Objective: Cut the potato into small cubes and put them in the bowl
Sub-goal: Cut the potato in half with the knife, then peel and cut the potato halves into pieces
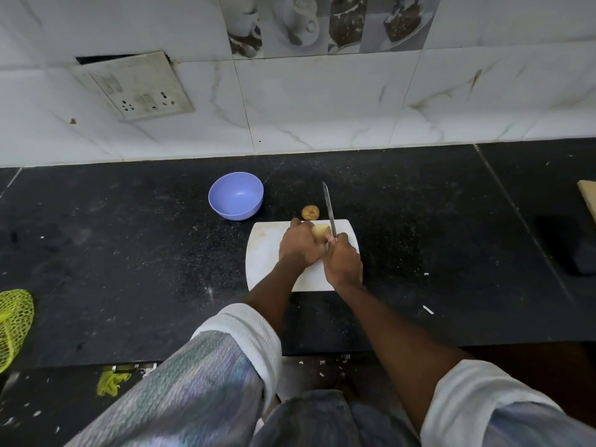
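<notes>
Head view looks down on a black counter (129, 253) with a white cutting board (267, 253) at its middle. On the board, the left hand (298, 245) curls its fingers over the near and left side of the potato (321, 231) and holds it down; only the potato's pale right end shows past the knuckles, so its full shape cannot be made out. The right hand (343, 261) is wrapped tight round the handle of the knife (329, 208), and the handle is wholly hidden inside the fist. The blade runs away from the person, lying just against the potato's right end and reaching out past the far edge of the board; whether its edge has entered the flesh cannot be told. A small brown potato piece (310, 213) lies on the counter just beyond the board's far edge, left of the blade. The purple bowl (236, 195) stands on the counter to the far left of the board, apart from it, its inside bare. Both forearms cover the board's near part.
</notes>
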